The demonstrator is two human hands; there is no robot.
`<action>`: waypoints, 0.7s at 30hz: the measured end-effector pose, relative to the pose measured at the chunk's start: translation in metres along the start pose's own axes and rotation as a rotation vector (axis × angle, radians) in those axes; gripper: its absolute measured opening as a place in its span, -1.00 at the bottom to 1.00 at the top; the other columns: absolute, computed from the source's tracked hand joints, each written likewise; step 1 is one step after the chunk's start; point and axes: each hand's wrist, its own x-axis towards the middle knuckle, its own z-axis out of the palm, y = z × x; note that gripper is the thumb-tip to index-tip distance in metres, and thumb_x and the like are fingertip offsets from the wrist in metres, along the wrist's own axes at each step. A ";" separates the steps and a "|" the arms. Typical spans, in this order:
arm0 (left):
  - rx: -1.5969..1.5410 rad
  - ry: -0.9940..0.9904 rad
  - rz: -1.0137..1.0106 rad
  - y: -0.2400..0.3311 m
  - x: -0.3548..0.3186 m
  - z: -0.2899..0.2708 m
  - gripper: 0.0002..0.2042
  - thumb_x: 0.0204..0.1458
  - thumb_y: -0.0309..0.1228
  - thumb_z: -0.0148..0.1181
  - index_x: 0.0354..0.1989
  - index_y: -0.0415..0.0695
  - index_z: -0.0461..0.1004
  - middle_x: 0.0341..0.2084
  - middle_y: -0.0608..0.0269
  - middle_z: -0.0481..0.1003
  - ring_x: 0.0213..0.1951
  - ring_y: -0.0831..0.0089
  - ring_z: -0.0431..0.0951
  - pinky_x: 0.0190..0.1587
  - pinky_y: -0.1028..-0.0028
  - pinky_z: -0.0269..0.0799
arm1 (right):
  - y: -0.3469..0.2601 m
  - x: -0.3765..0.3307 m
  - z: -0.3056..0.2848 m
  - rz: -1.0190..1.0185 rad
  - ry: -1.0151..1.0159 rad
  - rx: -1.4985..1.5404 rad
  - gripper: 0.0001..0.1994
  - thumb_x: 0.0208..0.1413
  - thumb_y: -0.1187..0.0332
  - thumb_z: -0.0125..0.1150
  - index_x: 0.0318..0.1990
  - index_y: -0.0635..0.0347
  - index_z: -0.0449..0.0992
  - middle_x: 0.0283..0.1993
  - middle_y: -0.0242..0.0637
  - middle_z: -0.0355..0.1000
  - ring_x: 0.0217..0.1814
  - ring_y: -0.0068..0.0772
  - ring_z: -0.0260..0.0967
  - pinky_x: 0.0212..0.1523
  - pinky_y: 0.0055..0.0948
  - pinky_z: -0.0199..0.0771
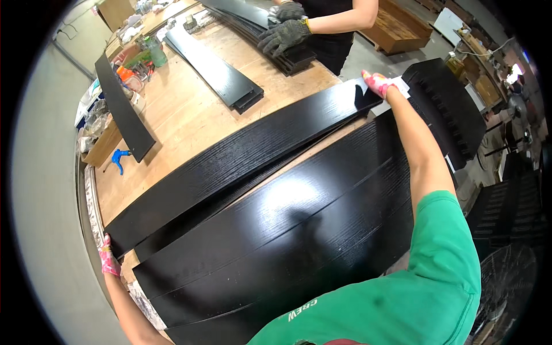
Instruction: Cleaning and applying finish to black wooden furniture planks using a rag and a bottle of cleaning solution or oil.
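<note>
A long black wood-grained board (247,152) spans the worktable, tilted, with a dark gap beneath its near edge. My left hand (109,259), in a pink patterned glove, is closed round the board's left end. At the far right end my right hand (378,85), gloved alike, grips the board's other end, fingers over its edge. Just under it another black board (167,233) partly shows. Nearer to me lie several wide black boards (276,230) side by side, with light glaring off their glossy faces.
Across the wooden worktable (172,129), a co-worker's dark-gloved hands (284,37) rest on stacked black boards (244,26). Closer stand shorter black boards (215,69). A narrow board (123,109), a blue air blow gun (119,160) and bottles (155,52) line the left side. Black slotted panels (445,109) are at right.
</note>
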 end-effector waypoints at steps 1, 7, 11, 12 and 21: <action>0.003 -0.003 -0.007 -0.003 0.003 0.009 -0.44 0.03 0.11 0.15 -0.01 -0.12 0.49 -0.16 0.23 0.53 -0.16 0.34 0.50 -0.11 0.33 0.42 | -0.003 -0.004 0.010 0.033 -0.063 -0.104 -0.30 0.18 -0.17 -0.35 0.22 0.21 0.33 0.34 -0.03 0.17 0.43 -0.05 0.05 0.40 -0.24 -0.07; 1.013 -0.016 -0.101 -0.050 0.020 -0.016 -0.30 0.13 0.08 -0.01 0.27 -0.25 0.18 0.20 -0.10 0.28 0.19 0.05 0.32 0.10 0.22 0.32 | -0.002 0.006 0.033 -0.126 -0.110 -0.139 -0.39 0.17 -0.05 -0.17 0.24 0.18 0.27 0.30 0.05 0.21 0.38 0.01 0.11 0.33 -0.21 0.08; 0.901 0.054 0.130 -0.011 -0.037 0.066 -0.35 0.19 -0.09 0.01 0.35 -0.21 0.05 0.30 -0.09 0.16 0.31 0.13 0.20 0.29 0.31 0.09 | 0.032 -0.033 0.002 -0.240 0.283 0.051 -0.50 0.24 -0.01 -0.18 0.20 0.03 0.34 0.23 -0.06 0.32 0.31 -0.03 0.21 0.33 -0.11 0.07; 0.797 0.045 0.212 0.014 -0.070 0.086 -0.37 0.20 -0.10 0.01 0.35 -0.22 0.07 0.29 -0.07 0.18 0.30 0.16 0.21 0.29 0.32 0.10 | 0.042 -0.062 -0.014 -0.340 0.311 0.092 -0.55 0.26 0.06 -0.14 0.17 0.06 0.37 0.20 -0.08 0.35 0.27 -0.04 0.25 0.28 -0.18 0.15; 0.836 -0.132 1.130 0.000 -0.364 0.111 -0.70 0.13 -0.46 0.09 0.04 -0.21 0.43 0.07 0.03 0.42 0.17 0.09 0.35 0.25 0.17 0.18 | 0.181 -0.331 -0.008 -0.081 0.837 0.498 -0.75 0.22 0.29 0.11 0.00 0.07 0.55 -0.17 -0.24 0.55 -0.16 -0.38 0.49 -0.05 -0.44 0.45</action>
